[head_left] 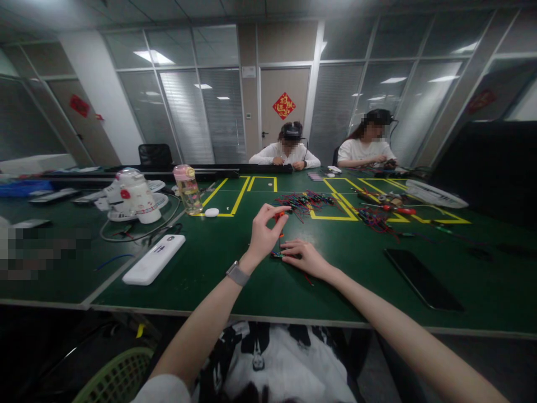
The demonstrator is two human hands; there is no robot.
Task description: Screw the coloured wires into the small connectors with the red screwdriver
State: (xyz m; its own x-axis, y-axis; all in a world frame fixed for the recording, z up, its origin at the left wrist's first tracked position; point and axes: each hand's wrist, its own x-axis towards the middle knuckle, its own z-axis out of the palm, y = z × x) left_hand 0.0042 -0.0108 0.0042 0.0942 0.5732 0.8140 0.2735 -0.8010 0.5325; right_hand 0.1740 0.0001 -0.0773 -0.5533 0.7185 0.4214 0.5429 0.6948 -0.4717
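Note:
My left hand (265, 232) pinches the top of a small upright screwdriver (281, 230) with an orange handle, thumb and fingers closed round it. Its thin shaft points down at a small green circuit board (276, 255) on the table. With its fingertips, my right hand (309, 261) holds the board's right side, the palm low over the tabletop. A thin red wire (309, 280) shows below the right hand. Beyond both hands lies a pile of small boards with red and black wires (304, 202). The screwdriver's tip is too small to make out clearly.
A second wired heap (375, 218) and tools with red handles (398, 209) lie to the right, near a black phone (423, 279). At left are a white power bank (154, 259), a bottle (188, 190) and a white jug (136, 196). Two people sit across the green table (235, 291).

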